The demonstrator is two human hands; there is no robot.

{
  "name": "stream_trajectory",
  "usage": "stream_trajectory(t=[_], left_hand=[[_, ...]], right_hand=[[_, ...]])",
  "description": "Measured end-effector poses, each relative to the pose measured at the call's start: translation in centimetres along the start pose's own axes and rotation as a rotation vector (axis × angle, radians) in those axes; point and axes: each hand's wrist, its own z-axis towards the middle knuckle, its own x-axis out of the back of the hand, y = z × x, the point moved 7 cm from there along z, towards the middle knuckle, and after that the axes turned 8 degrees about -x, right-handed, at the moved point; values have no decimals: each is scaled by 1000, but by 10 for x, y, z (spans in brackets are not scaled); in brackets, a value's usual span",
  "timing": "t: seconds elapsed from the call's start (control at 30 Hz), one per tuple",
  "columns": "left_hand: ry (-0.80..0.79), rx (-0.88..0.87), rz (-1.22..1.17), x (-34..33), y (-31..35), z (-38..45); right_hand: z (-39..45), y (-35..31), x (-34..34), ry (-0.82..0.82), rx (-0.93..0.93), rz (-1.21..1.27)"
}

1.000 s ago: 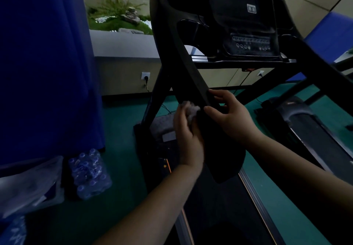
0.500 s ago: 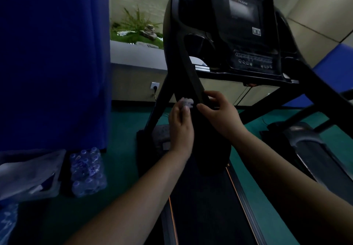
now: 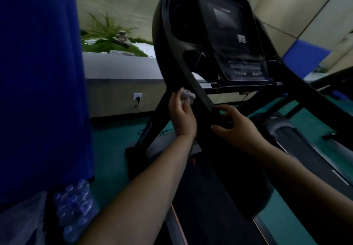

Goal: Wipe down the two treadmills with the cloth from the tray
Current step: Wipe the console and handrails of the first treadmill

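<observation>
A black treadmill (image 3: pixel 219 57) fills the middle of the view, its console with a dark screen up top. Its left handrail (image 3: pixel 191 84) slopes down towards me. My left hand (image 3: pixel 181 114) grips a small crumpled grey cloth (image 3: pixel 188 96) and holds it against the outer side of that handrail. My right hand (image 3: pixel 235 126) grips the handrail a little lower, fingers curled over its inner edge. The belt (image 3: pixel 206 197) lies below my arms. A second treadmill (image 3: pixel 298 139) stands to the right.
A blue padded panel (image 3: pixel 38 91) stands close on the left, with a shrink-wrapped pack of water bottles (image 3: pixel 74 206) at its foot. A low wall (image 3: pixel 118 84) with a socket and plants on top runs behind. The floor (image 3: pixel 114 149) is green.
My left hand has slid the cloth upward along the handrail. My right hand has stayed on the rail below it. The view has tilted up towards the console.
</observation>
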Motion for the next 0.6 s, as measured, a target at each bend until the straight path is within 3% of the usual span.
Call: stream_trajectory(t=[0.07, 0.27, 0.37, 0.5, 0.6], left_hand=[[43, 75, -19, 1, -17, 23], [-66, -39, -110, -6, -10, -22], [-74, -116, -99, -9, -7, 28], [-23, -41, -59, -9, -27, 122], [-6, -32, -61, -8, -34, 119]], right_hand=[[11, -6, -4, 16, -23, -2], [28, -26, -11, 83, -69, -47], [29, -26, -13, 95, -71, -62], [27, -27, -12, 87, -79, -68], [28, -26, -12, 84, -73, -72]])
